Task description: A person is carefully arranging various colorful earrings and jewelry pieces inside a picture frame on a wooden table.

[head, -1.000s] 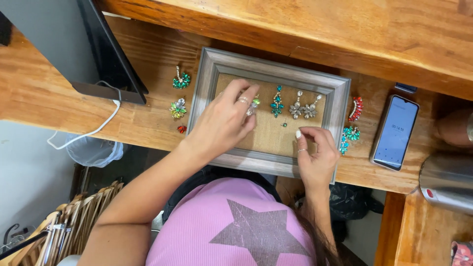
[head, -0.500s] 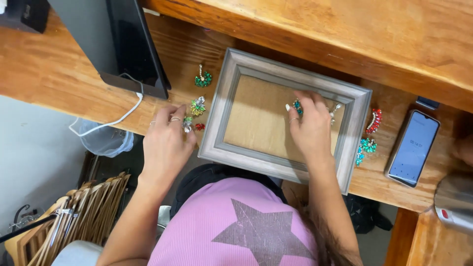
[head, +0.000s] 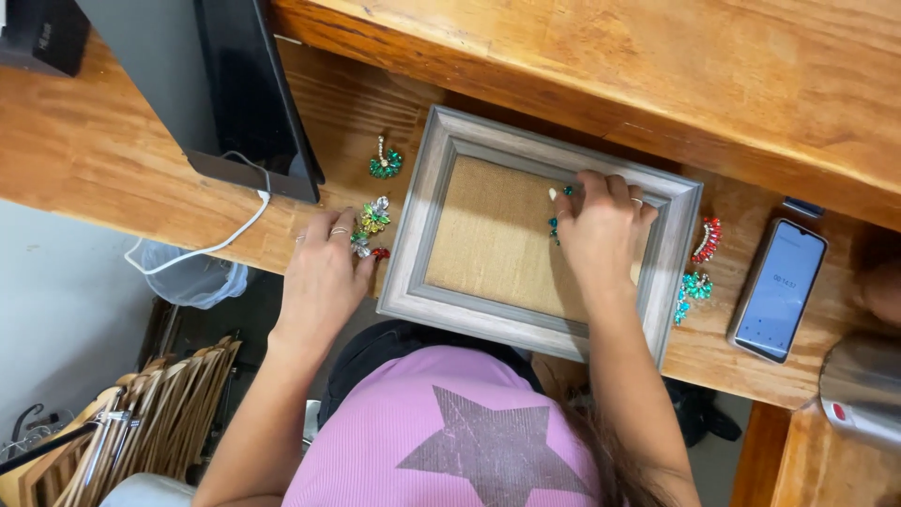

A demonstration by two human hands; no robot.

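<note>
A grey picture frame [head: 413, 246] with a tan burlap backing lies flat on the wooden desk [head: 84, 160]. My right hand [head: 605, 230] rests inside the frame on the burlap, fingers curled over jewelled pieces. A teal jewelled earring [head: 554, 225] shows at its thumb. My left hand [head: 324, 268] lies on the desk just left of the frame. Its fingertips pinch a clear-stone jewelled earring [head: 361, 246], beside a yellow-green one [head: 375, 216] and a small red stone [head: 380, 253]. A green earring [head: 385, 164] lies further up.
A red earring [head: 709, 239] and a teal one [head: 693, 286] lie right of the frame, next to a phone [head: 779, 289]. A dark monitor [head: 249, 94] with a white cable [head: 221, 239] stands at the left. A raised wooden shelf [head: 657, 66] runs behind. A metal object [head: 859, 390] sits at the lower right.
My left hand has left the frame and gone to the loose earrings on its left. My right hand has moved from the frame's lower edge up onto the burlap, over the pieces there.
</note>
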